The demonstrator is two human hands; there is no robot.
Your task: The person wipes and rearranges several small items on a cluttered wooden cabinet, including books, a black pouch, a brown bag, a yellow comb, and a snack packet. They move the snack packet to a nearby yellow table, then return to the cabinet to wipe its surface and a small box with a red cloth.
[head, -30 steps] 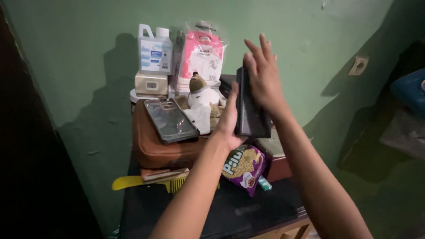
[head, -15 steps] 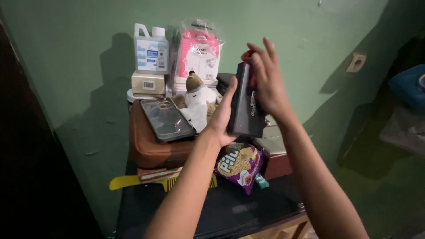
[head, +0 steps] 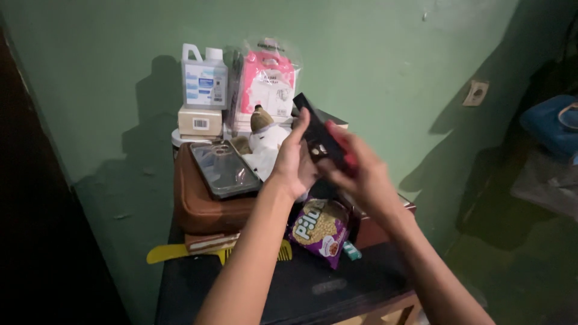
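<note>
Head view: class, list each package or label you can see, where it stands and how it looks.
Purple snack packet: table front, below the hands, crinkled.
Pink-and-clear plastic bag: back, against the green wall.
White jerrycan with blue label: back left, on a beige box.

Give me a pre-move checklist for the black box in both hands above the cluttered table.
1. Left hand on the black box: ok, fingers against its left side.
2. Right hand on the box: ok, grips its lower end.
3. Box level: not ok, tilted.
4. Box lifted off the clutter: ok, held above the snack packet.
5. Phone case steady on the brown case: ok, lying flat.
6. Box closed: cannot tell.
</note>
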